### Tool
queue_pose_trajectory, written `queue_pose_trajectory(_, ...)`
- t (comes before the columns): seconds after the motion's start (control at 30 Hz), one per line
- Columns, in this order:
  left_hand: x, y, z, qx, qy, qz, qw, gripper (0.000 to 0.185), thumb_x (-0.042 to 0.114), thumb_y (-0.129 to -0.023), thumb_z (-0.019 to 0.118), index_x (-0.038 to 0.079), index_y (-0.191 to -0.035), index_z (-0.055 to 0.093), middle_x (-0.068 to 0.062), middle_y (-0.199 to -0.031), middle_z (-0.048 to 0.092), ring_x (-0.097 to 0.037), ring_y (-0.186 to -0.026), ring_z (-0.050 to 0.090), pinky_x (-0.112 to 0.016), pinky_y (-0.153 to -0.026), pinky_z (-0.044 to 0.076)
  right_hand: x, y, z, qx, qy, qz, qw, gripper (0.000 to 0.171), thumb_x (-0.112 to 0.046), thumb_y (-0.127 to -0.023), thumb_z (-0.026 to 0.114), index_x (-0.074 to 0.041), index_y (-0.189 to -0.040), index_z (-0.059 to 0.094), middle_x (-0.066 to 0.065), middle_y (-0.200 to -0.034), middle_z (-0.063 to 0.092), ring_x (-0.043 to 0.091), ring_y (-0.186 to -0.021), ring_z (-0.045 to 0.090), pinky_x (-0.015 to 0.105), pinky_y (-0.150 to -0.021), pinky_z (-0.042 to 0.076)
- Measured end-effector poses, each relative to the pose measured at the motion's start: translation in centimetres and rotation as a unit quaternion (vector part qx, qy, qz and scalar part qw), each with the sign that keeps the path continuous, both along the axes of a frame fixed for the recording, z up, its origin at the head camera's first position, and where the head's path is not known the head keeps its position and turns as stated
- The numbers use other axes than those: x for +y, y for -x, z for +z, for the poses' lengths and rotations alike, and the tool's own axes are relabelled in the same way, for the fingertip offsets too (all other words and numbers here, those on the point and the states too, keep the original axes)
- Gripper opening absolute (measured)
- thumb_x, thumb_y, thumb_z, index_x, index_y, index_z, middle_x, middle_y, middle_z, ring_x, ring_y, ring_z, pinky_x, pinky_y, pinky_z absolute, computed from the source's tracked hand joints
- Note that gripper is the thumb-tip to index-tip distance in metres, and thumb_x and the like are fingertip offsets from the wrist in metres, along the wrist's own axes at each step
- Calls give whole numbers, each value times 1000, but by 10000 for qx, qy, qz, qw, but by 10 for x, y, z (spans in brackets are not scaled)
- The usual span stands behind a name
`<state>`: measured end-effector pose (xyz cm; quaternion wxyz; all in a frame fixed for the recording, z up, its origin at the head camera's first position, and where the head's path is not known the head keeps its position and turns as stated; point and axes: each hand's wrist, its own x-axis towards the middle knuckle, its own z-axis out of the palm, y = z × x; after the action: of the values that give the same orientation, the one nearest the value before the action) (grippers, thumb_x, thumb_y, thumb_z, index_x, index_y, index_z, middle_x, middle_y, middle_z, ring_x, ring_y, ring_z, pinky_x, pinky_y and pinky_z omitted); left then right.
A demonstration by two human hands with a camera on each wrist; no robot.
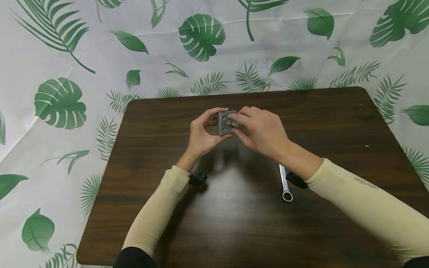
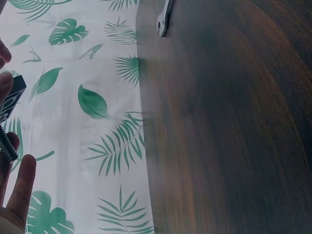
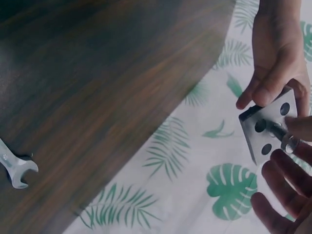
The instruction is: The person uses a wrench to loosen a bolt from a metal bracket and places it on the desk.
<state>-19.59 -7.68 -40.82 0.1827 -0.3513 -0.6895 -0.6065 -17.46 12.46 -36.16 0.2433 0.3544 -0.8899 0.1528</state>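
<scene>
A square grey metal plate (image 1: 223, 123) with several round holes is held up above the dark wooden table (image 1: 234, 208). My left hand (image 1: 204, 131) grips it by its edges, thumb and fingers curled round it. My right hand (image 1: 256, 128) pinches a bolt (image 1: 232, 123) with a washer that sits in one of the plate's holes. In the right wrist view the plate (image 3: 268, 129) shows three holes, with the bolt (image 3: 282, 136) in the middle and my fingertips on it. The bolt's threaded end (image 2: 7, 144) shows in the left wrist view beside the plate's edge (image 2: 12, 97).
A silver open-ended wrench (image 1: 285, 183) lies on the table under my right forearm, also seen as wrench (image 3: 12, 168) and wrench (image 2: 164, 18). A white cloth with green leaf prints (image 1: 60, 100) surrounds the table.
</scene>
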Motion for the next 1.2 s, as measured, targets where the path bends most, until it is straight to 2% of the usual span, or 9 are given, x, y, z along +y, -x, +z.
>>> queue_pose_trajectory(0.17,1,0,1,-1,13,20,10000,65,-14,-63,85,-8,-122,59,-24,-121,64,-35,-99,63,-50,-76,56,-2,-1,1,-338,110,-365,9987,33,-36,-92,69,-9,-110,74,6,-88,71,19,-65,60,36,-50,48)
queue_pose_trajectory(0.3,0,0,2,21,17,36,10000,65,-15,-62,86,-9,-121,59,-25,-120,64,-37,-97,64,-50,-76,56,-1,0,1,-311,22,-138,9994,27,-25,-89,73,-9,-111,74,6,-92,70,21,-70,63,38,-55,51)
queue_pose_trajectory(0.4,-1,-1,2,26,20,60,10000,65,-14,-63,86,-9,-121,59,-24,-119,64,-34,-96,64,-50,-76,56,-1,0,0,-167,13,50,9998,33,-20,-84,78,-8,-115,73,7,-95,68,22,-73,63,39,-58,53)
queue_pose_trajectory(0.63,-1,0,1,44,45,47,10000,65,-13,-63,86,-8,-122,59,-24,-121,64,-32,-97,65,-49,-76,56,-3,-2,0,-285,286,-400,9984,33,-36,-90,71,-9,-109,75,4,-84,71,15,-58,56,34,-47,44)
queue_pose_trajectory(0.77,-1,0,1,-8,35,30,10000,65,-14,-63,86,-8,-122,59,-24,-121,64,-34,-97,64,-48,-76,56,-2,-2,1,-268,236,-171,9992,26,-22,-87,76,-8,-108,75,5,-91,71,20,-71,62,38,-56,51)
queue_pose_trajectory(0.87,-1,0,1,-10,20,47,10000,65,-14,-62,86,-8,-121,59,-24,-120,64,-33,-97,65,-48,-76,56,-2,-1,1,-168,206,31,9996,32,-18,-82,80,-8,-112,74,6,-97,69,24,-82,65,41,-64,54)
queue_pose_trajectory(0.93,-2,0,1,13,23,57,10000,65,-14,-63,86,-8,-122,59,-23,-120,64,-32,-97,65,-49,-76,56,-2,-1,1,-154,235,-59,9996,33,-23,-84,79,-8,-113,73,6,-95,70,24,-80,64,40,-62,54)
queue_pose_trajectory(1.07,-2,0,2,39,35,70,10000,64,-14,-64,85,-8,-122,59,-23,-121,64,-31,-98,65,-49,-76,56,-3,-2,1,-403,298,-457,9977,33,-36,-90,72,-9,-109,75,5,-85,71,18,-63,58,36,-50,47)
queue_pose_trajectory(1.2,-2,0,2,47,22,50,10000,65,-15,-63,85,-9,-122,59,-24,-120,64,-34,-96,65,-49,-75,56,-3,-1,2,-472,234,-265,9983,26,-26,-88,75,-9,-108,75,6,-89,72,20,-69,62,38,-56,51)
